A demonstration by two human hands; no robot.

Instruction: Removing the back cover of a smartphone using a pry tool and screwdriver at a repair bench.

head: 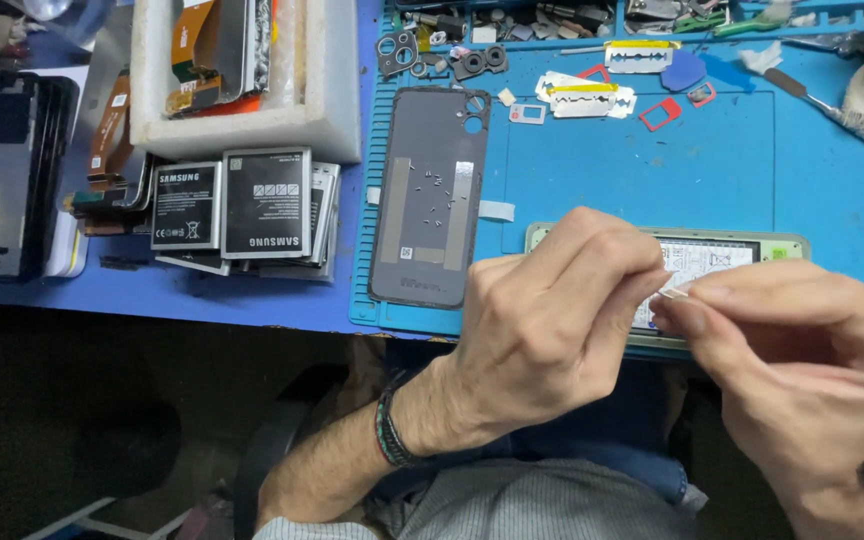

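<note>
Pinching a tiny pale strip [670, 291] between both hands, left hand [552, 330] and right hand [792, 350] are working over the opened phone [767, 247]; a slipping grip risks dropping it inside.

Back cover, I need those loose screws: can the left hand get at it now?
Probably yes: the back cover lies bare just beyond the left hand, though its fingers are pinching something small.

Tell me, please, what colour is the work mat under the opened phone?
The work mat is bright blue, clearest in the head view; the opened phone rests on it.
</note>
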